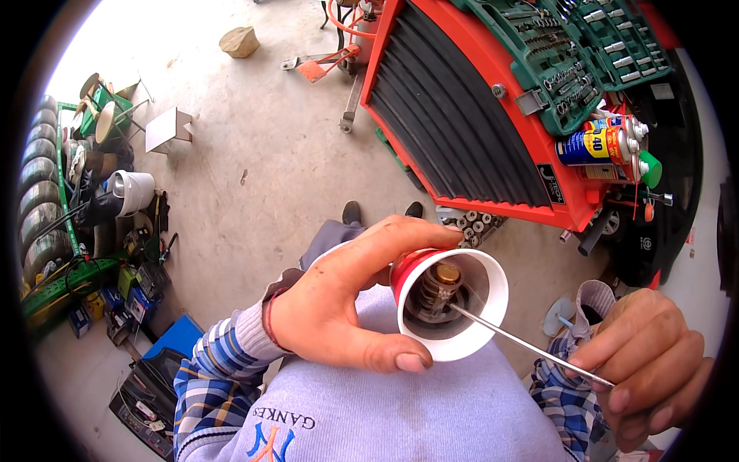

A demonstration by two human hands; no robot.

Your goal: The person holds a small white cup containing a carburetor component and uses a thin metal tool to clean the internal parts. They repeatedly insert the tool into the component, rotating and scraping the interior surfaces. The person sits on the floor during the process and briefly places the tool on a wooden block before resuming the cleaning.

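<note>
My left hand (339, 296) is wrapped around a red cup (499, 300) with a white inside and rim, tilted so that its mouth faces me. Inside sits a metal part (446, 274) with a coiled spring and a brass-coloured round top; the cup's bottom is dark. Between the thumb and fingers of my right hand (650, 362) is a thin metal rod (531, 346). It slants into the cup, and its far tip lies beside the spring part; I cannot tell whether they touch.
Ahead to the right stands a red tool cart (454, 115) with a black ribbed top, carrying a green socket set case (550, 65) and spray cans (593, 146). Tyres (40, 181), a white bucket (137, 192) and a small white stool (167, 129) are at the left. A stone (239, 42) lies farther off.
</note>
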